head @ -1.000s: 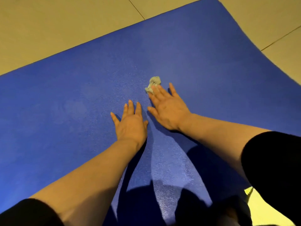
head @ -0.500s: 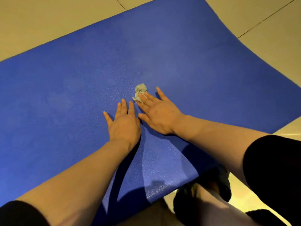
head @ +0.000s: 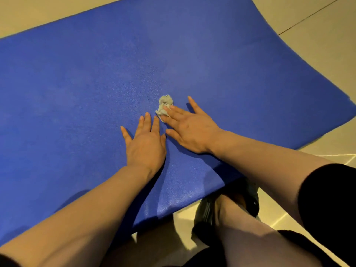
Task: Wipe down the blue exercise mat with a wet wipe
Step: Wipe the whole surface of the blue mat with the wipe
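The blue exercise mat (head: 96,74) lies flat on the floor and fills most of the view. A crumpled grey-white wet wipe (head: 164,106) sits near the mat's middle. My right hand (head: 190,128) lies flat with straight fingers, its fingertips pressing on the near part of the wipe. My left hand (head: 145,143) rests flat on the mat just left of the right hand, fingers straight and slightly spread, holding nothing. The two hands nearly touch at the thumbs.
Beige floor tiles (head: 317,35) surround the mat at the top and right. My leg and a dark shoe (head: 240,201) stand on the tiles just off the mat's near edge. Black sleeves (head: 331,205) show at the lower right.
The view has shifted back, so the mat's near edge and my foot now show. Both hands stay flat on the mat, and the wipe is still under my right fingertips.
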